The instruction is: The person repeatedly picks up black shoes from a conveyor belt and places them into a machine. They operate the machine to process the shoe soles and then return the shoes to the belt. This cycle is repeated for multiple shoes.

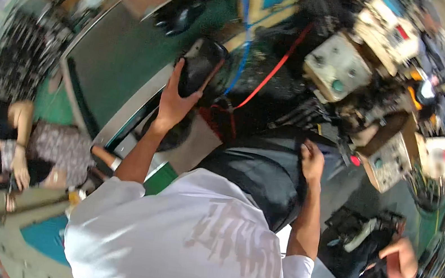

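My left hand (pixel 177 104) reaches forward, its thumb and fingers around a black rectangular object with rounded corners (pixel 203 67). The object is held near the edge of a dark green panel (pixel 114 61); from here I cannot tell whether it touches anything else. My right hand (pixel 312 162) is low against the dark trousers (pixel 258 167) on my right leg. Its fingers are curled, and whatever they hold, if anything, is hidden.
Machines with pale control boxes (pixel 338 67) and another control box (pixel 393 157) stand to the right. A blue hose (pixel 242 39) and a red cable (pixel 278 67) run down ahead. One person (pixel 19 150) sits at left, another (pixel 401 266) at lower right.
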Action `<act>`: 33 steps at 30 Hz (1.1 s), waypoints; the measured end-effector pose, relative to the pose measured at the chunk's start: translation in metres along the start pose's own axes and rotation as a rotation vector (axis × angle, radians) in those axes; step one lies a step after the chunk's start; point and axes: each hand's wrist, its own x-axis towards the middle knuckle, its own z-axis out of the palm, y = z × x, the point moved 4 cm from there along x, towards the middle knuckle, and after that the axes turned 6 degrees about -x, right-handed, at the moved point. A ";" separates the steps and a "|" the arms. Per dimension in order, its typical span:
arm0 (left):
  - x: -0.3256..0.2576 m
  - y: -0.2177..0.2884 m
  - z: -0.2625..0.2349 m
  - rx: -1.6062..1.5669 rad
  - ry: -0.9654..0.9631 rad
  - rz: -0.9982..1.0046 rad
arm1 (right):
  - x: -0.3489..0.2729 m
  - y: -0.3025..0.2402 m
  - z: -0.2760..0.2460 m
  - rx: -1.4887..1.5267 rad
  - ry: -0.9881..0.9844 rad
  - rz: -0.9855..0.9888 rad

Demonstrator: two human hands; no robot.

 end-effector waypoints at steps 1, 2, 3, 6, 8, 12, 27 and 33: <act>-0.006 -0.025 -0.012 -0.098 0.043 -0.099 | -0.006 0.050 0.012 -0.076 0.039 -0.043; -0.017 -0.059 -0.024 -0.124 0.086 -0.224 | -0.008 0.081 0.025 -0.151 0.081 -0.088; -0.032 -0.062 -0.047 -0.239 0.185 -0.441 | -0.008 0.065 0.029 -0.133 0.092 -0.084; -0.092 -0.128 -0.113 -0.239 0.444 -0.690 | -0.012 0.030 0.024 -0.067 0.057 -0.071; -0.120 -0.155 -0.144 -0.208 0.492 -0.807 | -0.005 0.051 0.022 -0.158 0.080 -0.131; -0.199 -0.216 -0.206 0.068 0.492 -0.907 | 0.004 0.051 0.020 -0.085 0.046 -0.124; -0.005 -0.223 -0.146 0.700 -0.474 -0.336 | -0.011 0.034 0.022 -0.003 0.209 -0.049; 0.057 0.054 0.189 0.380 -0.951 0.285 | -0.079 0.061 -0.042 0.082 0.611 0.106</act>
